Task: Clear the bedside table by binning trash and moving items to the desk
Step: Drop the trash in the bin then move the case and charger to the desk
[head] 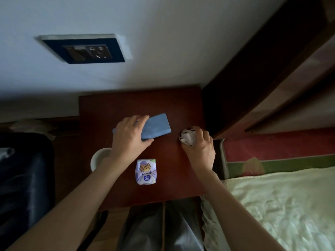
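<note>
The dark red bedside table [174,105] stands against the wall. A flat blue book [155,126] lies near its middle; my left hand [129,136] grips its left end with fingers and thumb around the edges. At the table's right edge my right hand [199,145] is closed on a white charger with a coiled cable [187,137]. A small white and purple snack packet [146,172] lies at the front of the table, apart from both hands. A white cup [98,158] stands at the left edge, partly hidden by my left forearm.
A bed with a pale green cover [281,205] adjoins the table on the right, with a dark wooden headboard [253,78] behind it. A dark suitcase [23,178] stands to the left. A wall socket panel [87,49] sits above the table. My legs are below the table's front edge.
</note>
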The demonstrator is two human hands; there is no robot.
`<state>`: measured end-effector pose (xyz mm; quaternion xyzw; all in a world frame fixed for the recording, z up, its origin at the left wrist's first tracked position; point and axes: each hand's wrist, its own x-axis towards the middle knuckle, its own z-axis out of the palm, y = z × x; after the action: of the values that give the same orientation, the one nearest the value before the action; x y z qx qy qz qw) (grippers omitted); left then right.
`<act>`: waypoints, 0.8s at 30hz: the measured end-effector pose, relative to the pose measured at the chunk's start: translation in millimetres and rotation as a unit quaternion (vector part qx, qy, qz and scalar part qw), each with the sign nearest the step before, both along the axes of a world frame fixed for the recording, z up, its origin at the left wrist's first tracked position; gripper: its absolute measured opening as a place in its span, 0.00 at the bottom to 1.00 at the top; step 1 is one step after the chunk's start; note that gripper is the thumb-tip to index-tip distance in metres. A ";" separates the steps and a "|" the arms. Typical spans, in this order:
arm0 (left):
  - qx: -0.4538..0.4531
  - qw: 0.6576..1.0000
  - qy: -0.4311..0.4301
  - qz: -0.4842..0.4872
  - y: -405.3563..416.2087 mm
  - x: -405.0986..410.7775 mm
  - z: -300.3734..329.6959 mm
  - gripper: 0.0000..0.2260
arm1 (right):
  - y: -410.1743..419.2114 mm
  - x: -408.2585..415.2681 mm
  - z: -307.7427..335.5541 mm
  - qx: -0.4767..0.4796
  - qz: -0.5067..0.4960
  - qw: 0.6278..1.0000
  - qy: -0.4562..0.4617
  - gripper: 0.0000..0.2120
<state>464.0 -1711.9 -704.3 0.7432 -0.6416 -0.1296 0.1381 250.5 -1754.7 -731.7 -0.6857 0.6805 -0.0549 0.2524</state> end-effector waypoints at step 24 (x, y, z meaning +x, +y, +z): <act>-0.070 0.971 0.015 0.228 96.9 -46.3 231.1 0.32 | 13.7 -22.8 247.5 0.027 0.220 0.931 -0.290 0.25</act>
<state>417.7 -1615.0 -473.2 0.8562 -0.4611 -0.0602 0.2253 227.7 -1741.0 -484.3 -0.7654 0.4109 -0.1758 0.4631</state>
